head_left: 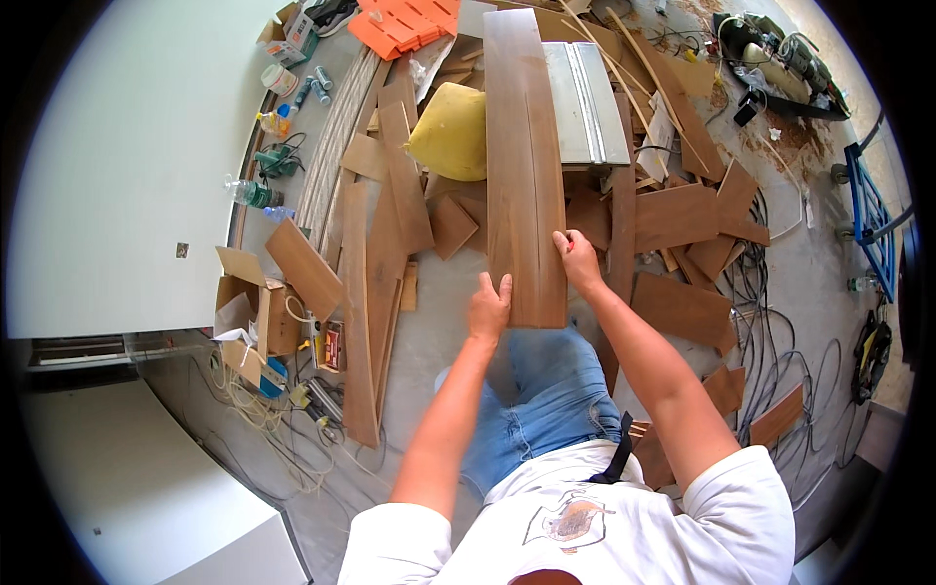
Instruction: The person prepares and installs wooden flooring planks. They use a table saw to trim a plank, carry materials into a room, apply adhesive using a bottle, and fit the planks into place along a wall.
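Note:
A long brown wooden floorboard (526,175) stretches away from me, its near end above my thighs. My left hand (488,310) grips its left edge close to that end, thumb on top. On the right edge, a little farther along, my right hand (579,261) is closed at the board, with a small red item, too small to name, showing between its fingers. Under the board's far part stands a grey-white metal-topped table or machine (588,102). A full yellow sack (450,132) lies against the board's left side.
Board offcuts (675,216) lie scattered around. Black cables (770,341) coil at right, near a blue metal frame (875,229). At left are an open cardboard box (244,302), bottles (252,193) and a green power tool (278,161). Orange plastic sheets (405,24) lie at the back.

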A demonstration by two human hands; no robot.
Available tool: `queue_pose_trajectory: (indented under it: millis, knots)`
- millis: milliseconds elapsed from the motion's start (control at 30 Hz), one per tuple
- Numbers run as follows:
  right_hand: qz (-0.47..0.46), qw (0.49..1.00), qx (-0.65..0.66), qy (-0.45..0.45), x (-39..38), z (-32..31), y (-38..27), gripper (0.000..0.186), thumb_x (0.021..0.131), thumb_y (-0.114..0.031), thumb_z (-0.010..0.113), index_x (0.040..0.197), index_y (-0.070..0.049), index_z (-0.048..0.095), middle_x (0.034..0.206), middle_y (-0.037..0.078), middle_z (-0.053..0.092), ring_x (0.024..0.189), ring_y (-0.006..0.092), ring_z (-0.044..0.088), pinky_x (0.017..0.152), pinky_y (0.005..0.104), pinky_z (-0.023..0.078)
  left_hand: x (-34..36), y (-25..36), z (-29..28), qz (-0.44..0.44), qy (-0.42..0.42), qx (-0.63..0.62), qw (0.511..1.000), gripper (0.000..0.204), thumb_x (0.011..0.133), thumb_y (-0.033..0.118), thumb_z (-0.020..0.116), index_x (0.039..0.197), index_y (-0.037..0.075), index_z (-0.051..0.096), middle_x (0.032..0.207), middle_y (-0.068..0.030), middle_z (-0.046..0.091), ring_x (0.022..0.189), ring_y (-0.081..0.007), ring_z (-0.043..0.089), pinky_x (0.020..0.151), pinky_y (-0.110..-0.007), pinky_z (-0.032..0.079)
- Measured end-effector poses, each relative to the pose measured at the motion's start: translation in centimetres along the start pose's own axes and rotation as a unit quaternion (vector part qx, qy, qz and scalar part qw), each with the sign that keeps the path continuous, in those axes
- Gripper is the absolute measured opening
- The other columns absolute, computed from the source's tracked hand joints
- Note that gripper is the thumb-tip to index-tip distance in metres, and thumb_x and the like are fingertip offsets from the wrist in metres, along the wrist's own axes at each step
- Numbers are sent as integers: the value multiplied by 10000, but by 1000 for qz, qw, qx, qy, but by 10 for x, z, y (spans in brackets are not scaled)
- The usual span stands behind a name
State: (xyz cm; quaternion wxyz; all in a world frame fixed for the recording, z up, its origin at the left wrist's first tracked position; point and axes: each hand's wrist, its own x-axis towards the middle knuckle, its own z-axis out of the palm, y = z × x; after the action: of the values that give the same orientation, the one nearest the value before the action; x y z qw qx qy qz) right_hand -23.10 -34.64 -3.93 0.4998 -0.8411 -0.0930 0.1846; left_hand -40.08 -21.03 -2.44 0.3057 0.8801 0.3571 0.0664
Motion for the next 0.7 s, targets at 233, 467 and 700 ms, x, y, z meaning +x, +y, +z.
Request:
queue_pose_trajectory:
  millis: [233, 467, 700]
  knots:
    - [30, 999, -31, -20, -31, 4, 8, 509, 1009, -511, 556, 1118, -18, 617, 985, 233, 699, 956, 410, 663, 812, 460, 500, -26, -3, -11, -47, -49, -35, 997, 558, 1015, 501, 507, 1230, -13, 485, 964, -357, 671, 930, -548, 635, 806, -582, 507]
    - [27, 998, -33, -35, -62, -1, 6, 511, 1007, -514, 559, 1120, -18, 613, 986, 237, 693, 964, 410, 657, 817, 454, 495, -54, -15, -14, -51, -53, -20, 997, 550, 1016, 509, 502, 1209, -5, 480, 957, -357, 668, 921, -548, 633, 795, -588, 505]
    - [17, 998, -51, -42, -89, -4, 19, 469, 1012, -497, 551, 1082, -37, 608, 980, 246, 686, 948, 436, 652, 796, 486, 496, -82, -21, -14, -62, -53, 9, 997, 560, 1018, 520, 490, 1229, 1, 488, 946, -352, 669, 901, -548, 635, 787, -596, 507]
